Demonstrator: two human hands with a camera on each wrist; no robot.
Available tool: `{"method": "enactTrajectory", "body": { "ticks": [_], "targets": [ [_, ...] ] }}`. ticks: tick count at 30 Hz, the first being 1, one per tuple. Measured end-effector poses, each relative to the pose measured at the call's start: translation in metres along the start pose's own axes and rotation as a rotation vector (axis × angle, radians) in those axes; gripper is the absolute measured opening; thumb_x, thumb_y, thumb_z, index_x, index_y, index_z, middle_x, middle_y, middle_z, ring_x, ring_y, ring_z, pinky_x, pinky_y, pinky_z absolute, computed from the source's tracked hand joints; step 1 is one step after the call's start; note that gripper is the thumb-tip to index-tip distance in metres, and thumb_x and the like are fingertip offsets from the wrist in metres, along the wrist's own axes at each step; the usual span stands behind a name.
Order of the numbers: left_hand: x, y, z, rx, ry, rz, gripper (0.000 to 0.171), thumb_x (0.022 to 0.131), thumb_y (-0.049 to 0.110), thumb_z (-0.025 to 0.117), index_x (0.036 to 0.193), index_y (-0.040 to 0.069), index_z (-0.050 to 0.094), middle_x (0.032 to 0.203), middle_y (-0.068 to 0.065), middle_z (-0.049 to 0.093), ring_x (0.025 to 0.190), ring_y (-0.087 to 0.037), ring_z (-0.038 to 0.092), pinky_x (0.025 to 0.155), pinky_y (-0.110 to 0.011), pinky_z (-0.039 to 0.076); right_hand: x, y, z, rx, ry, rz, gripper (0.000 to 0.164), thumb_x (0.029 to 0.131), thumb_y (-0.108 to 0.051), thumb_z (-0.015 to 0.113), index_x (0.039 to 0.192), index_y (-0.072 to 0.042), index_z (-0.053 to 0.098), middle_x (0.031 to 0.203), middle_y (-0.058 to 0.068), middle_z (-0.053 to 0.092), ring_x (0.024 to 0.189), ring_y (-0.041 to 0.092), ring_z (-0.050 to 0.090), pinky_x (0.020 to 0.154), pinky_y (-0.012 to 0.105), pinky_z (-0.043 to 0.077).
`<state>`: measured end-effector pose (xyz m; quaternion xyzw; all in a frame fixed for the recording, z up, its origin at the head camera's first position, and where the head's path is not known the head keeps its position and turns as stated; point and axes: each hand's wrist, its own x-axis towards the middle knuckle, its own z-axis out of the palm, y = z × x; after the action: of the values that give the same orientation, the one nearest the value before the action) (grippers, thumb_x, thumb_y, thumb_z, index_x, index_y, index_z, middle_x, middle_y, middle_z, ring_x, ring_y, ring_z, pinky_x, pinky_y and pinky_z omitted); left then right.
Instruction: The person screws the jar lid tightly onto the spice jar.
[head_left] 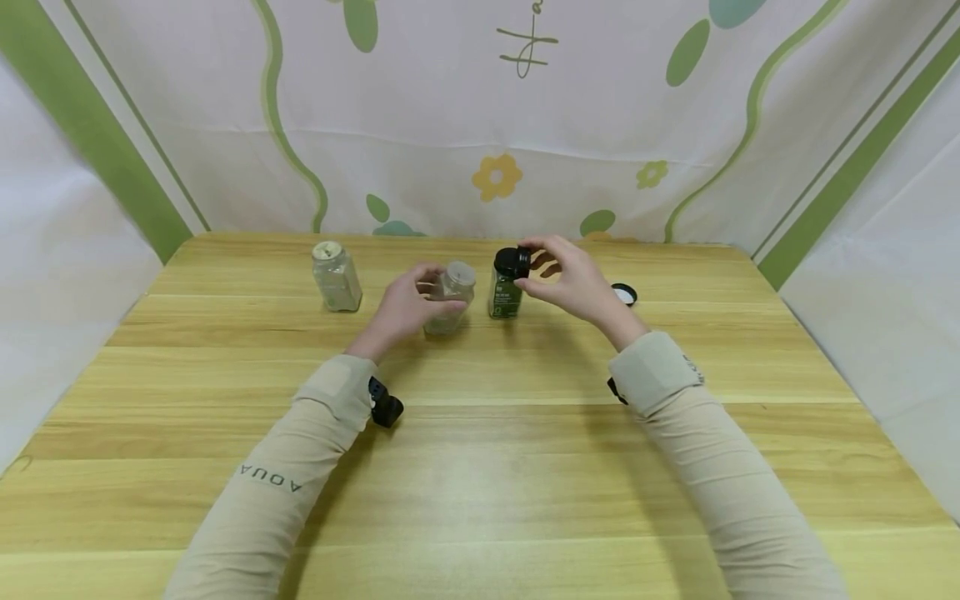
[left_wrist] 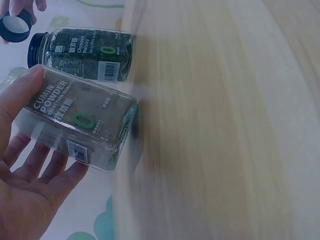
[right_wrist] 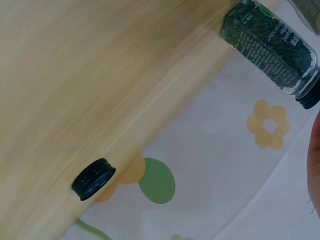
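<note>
My left hand (head_left: pixel 408 304) holds a glass jar of cumin powder (left_wrist: pixel 82 120), its thumb on one side and fingers on the other. The jar has no black cap on, and its pale top (head_left: pixel 461 273) faces up. Just to its right a jar of chopped parsley (right_wrist: pixel 270 47) stands on the table with its black cap on. My right hand (head_left: pixel 573 279) pinches a loose black lid (left_wrist: pixel 15 26) between thumb and fingers, beside the parsley jar's cap. The lid's white inside shows in the left wrist view.
Another capless glass jar with pale contents (head_left: pixel 339 282) stands on the wooden table (head_left: pixel 480 467) to the left. A second loose black lid (right_wrist: pixel 94 179) lies near the back edge, right of my right hand. A printed white cloth (head_left: pixel 420 100) hangs behind the table.
</note>
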<state>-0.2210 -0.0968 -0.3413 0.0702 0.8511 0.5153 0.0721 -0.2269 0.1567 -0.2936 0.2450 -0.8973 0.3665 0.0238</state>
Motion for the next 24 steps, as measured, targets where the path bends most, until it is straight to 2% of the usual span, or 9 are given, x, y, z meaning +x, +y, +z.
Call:
{"method": "enactTrajectory", "body": {
  "ticks": [8,12,18,24],
  "targets": [
    [0.001,0.001,0.001,0.000,-0.033,-0.005,0.070,0.080,0.028,0.078,0.139,0.012,0.044,0.139,-0.010,0.050,0.128,-0.030,0.048,0.104,-0.044,0.046,0.004,-0.007,0.005,-0.004,-0.033,-0.045,0.053,0.086,-0.018,0.072,0.134,-0.007,0.052,0.125,0.012,0.057,0.105,0.029,0.056,0.092,0.045,0.049],
    [0.002,0.001,0.002,0.010,-0.047,-0.001,0.069,0.080,0.028,0.078,0.139,0.012,0.045,0.138,-0.009,0.051,0.127,-0.029,0.049,0.103,-0.044,0.047,0.007,-0.011,0.010,-0.010,-0.041,-0.052,0.053,0.084,-0.015,0.074,0.131,-0.004,0.052,0.120,0.014,0.059,0.102,0.027,0.057,0.090,0.042,0.049],
    [0.001,0.004,0.003,0.026,-0.072,0.010,0.069,0.080,0.028,0.079,0.138,0.013,0.047,0.137,-0.009,0.053,0.125,-0.029,0.051,0.103,-0.044,0.047,0.010,-0.016,0.015,-0.019,-0.067,-0.076,0.050,0.082,-0.011,0.075,0.127,-0.004,0.055,0.117,0.014,0.060,0.099,0.026,0.054,0.090,0.045,0.049],
    [0.001,0.005,0.003,0.033,-0.084,0.008,0.068,0.080,0.030,0.078,0.138,0.014,0.047,0.137,-0.009,0.052,0.125,-0.029,0.051,0.104,-0.044,0.046,0.015,-0.022,0.021,-0.059,-0.123,-0.084,0.051,0.084,-0.010,0.073,0.131,-0.004,0.054,0.124,0.014,0.058,0.088,0.024,0.053,0.077,0.036,0.048]
  ]
}}
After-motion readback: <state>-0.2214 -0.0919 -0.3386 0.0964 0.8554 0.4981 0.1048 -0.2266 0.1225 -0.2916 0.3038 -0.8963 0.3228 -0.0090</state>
